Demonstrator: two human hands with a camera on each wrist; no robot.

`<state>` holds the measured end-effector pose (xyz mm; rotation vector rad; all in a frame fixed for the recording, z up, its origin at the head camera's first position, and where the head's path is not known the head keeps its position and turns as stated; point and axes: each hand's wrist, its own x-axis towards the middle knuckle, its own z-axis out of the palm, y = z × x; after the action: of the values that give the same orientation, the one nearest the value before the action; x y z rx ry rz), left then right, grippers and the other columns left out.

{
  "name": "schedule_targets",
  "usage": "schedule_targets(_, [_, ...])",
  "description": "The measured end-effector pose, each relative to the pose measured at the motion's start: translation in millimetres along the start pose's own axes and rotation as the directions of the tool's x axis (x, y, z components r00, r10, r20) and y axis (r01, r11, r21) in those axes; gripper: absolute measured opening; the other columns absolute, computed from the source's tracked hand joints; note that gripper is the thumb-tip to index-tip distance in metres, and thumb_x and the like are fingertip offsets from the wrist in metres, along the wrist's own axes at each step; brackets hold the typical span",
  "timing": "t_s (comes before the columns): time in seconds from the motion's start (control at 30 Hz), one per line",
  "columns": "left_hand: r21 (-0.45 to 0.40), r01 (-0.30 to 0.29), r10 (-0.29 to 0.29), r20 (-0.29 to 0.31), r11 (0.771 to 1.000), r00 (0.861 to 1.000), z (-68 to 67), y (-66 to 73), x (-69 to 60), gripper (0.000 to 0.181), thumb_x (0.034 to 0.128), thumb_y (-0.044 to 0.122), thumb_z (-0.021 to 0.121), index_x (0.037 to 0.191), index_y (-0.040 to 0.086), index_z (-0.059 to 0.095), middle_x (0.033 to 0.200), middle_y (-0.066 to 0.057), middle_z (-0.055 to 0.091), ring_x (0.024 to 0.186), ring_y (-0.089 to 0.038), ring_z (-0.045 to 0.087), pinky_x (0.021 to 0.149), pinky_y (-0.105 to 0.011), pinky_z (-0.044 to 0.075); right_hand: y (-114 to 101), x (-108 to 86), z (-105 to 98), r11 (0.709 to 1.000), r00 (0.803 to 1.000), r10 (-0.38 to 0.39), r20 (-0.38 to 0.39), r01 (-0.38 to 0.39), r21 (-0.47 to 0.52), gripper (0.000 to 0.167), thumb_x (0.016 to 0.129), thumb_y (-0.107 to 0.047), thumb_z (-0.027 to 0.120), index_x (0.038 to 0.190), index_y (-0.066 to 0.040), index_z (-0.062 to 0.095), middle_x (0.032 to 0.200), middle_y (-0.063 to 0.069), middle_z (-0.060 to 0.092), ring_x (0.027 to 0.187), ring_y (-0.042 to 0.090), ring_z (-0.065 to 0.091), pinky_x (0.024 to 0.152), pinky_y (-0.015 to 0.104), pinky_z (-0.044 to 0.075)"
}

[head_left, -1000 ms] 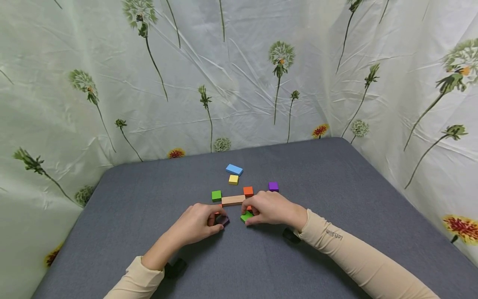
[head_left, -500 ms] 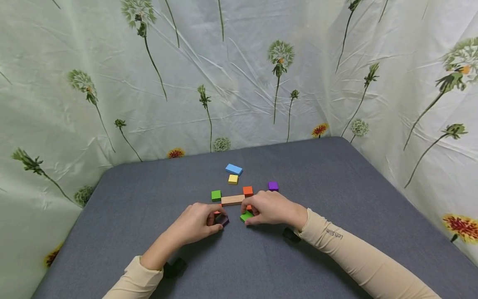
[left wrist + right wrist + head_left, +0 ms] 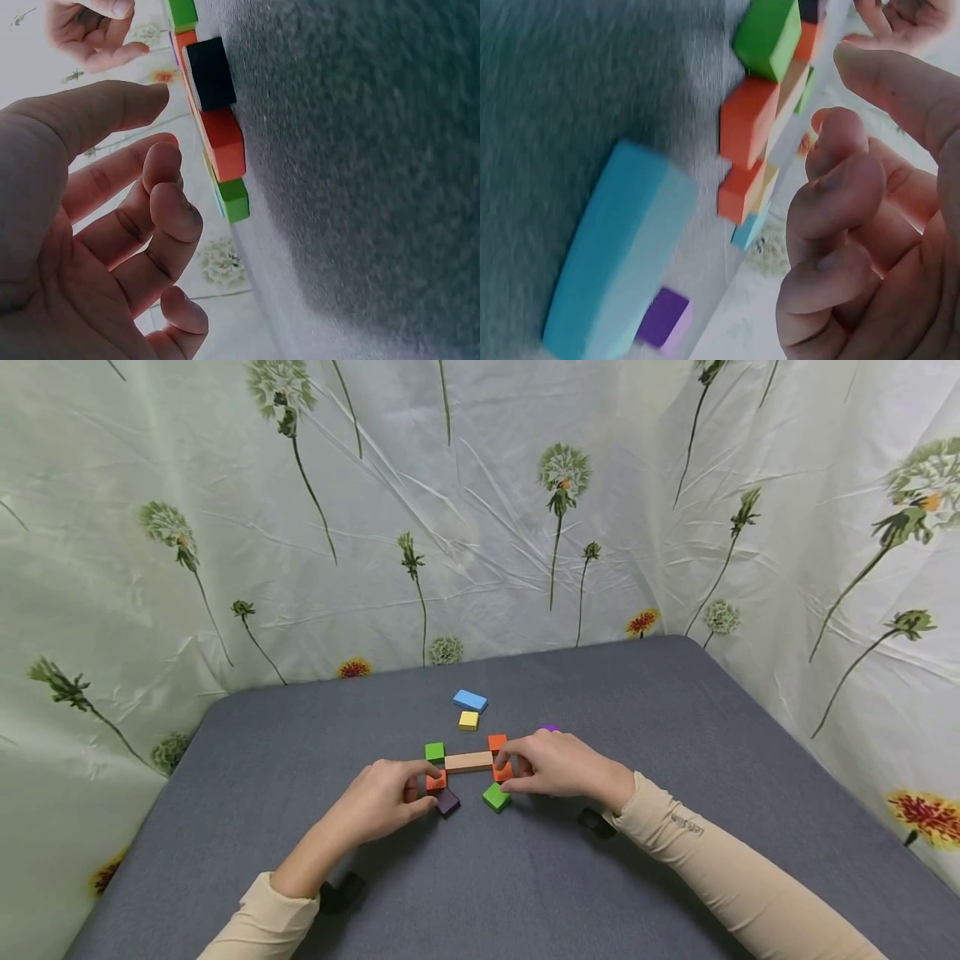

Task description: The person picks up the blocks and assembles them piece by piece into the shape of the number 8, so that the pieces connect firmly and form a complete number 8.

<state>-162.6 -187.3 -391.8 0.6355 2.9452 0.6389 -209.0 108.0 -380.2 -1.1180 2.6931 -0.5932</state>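
My left hand [image 3: 384, 797] hovers beside a dark purple block [image 3: 447, 802] and an orange cube [image 3: 436, 781]. In the left wrist view its fingers are loosely bent, with a gap between thumb and fingers and nothing held. My right hand [image 3: 558, 766] is over the right end of the row, near another orange cube [image 3: 502, 772] and a green block [image 3: 496, 797]. The right wrist view shows its thumb and fingers apart, holding nothing. Between the two orange cubes lies a plain wooden bar [image 3: 468, 762]. The dark and green blocks sit slanted at the near corners.
A green cube [image 3: 435, 752] and an orange cube [image 3: 497, 742] sit at the far corners. Beyond them lie a yellow cube [image 3: 468, 720] and a blue block [image 3: 470, 700]. A purple cube [image 3: 664, 316] and a larger blue block [image 3: 619, 251] are near my right hand.
Both hands have let go of their blocks, the left the dark purple one and the right the green one. The left drew back leftward; the right rose up and rightward, covering most of the purple cube.
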Motion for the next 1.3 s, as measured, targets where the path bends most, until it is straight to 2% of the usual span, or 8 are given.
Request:
schedule_targets(0.2, [0.0, 0.02, -0.02, -0.019, 1.0, 1.0, -0.6, -3.7, -0.3, 0.024, 0.0941, 0.018, 0.083, 0.117, 0.018, 0.079, 0.067, 0.01, 0.052, 0.058, -0.005, 0.045, 0.057, -0.023, 0.035, 15, -5.2, -9, 0.998, 0.998, 0.063, -0.02, -0.063, 0.023, 0.021, 0.098, -0.031, 0.08, 0.115, -0.019, 0.077, 0.068, -0.012, 0.059, 0.056, 0.001, 0.047, 0.053, 0.022, 0.037])
schedule_targets(0.37, [-0.005, 0.047, -0.047, -0.022, 0.999, 0.999, 0.6, -6.5, -0.5, 0.023, 0.0932, 0.018, 0.084, 0.116, 0.017, 0.079, 0.067, 0.009, 0.053, 0.058, -0.006, 0.045, 0.057, -0.024, 0.034, 30, -11.4, -15, 0.996, 0.996, 0.079, -0.031, -0.077, 0.054, 0.022, 0.098, -0.029, 0.08, 0.115, -0.016, 0.077, 0.071, -0.011, 0.06, 0.06, 0.002, 0.05, 0.056, 0.023, 0.039])
schedule_targets(0.67, [-0.002, 0.098, -0.098, 0.0, 0.995, 0.995, 2.6, -8.5, -0.4, 0.022, 0.0936, 0.019, 0.085, 0.115, 0.018, 0.078, 0.069, 0.007, 0.052, 0.06, -0.008, 0.044, 0.057, -0.024, 0.03, 53, -30.4, -20, 0.982, 0.991, 0.134, 0.023, -0.135, 0.133, 0.025, 0.096, -0.025, 0.082, 0.117, -0.012, 0.076, 0.073, -0.008, 0.059, 0.063, 0.004, 0.05, 0.058, 0.023, 0.04])
schedule_targets(0.97, [-0.02, 0.078, -0.078, 0.001, 0.997, 0.997, 4.1, -12.0, -0.8, 0.023, 0.0939, 0.02, 0.085, 0.115, 0.018, 0.077, 0.068, 0.008, 0.054, 0.059, -0.007, 0.045, 0.056, -0.024, 0.032, 63, -48.2, -20, 0.965, 0.988, 0.127, 0.082, -0.143, 0.22, 0.025, 0.095, -0.018, 0.081, 0.118, -0.009, 0.074, 0.074, -0.008, 0.059, 0.063, 0.004, 0.048, 0.06, 0.022, 0.04])
schedule_targets(1.3, [-0.022, 0.071, -0.071, -0.004, 0.997, 0.997, 6.1, -11.8, -0.4, 0.026, 0.0927, 0.019, 0.086, 0.117, 0.018, 0.078, 0.067, 0.009, 0.055, 0.058, -0.006, 0.047, 0.055, -0.024, 0.035, 62, -52.7, -15, 0.965, 0.988, 0.143, 0.054, -0.151, 0.214, 0.022, 0.092, -0.013, 0.083, 0.113, -0.012, 0.074, 0.074, -0.009, 0.057, 0.063, 0.003, 0.047, 0.059, 0.021, 0.039])
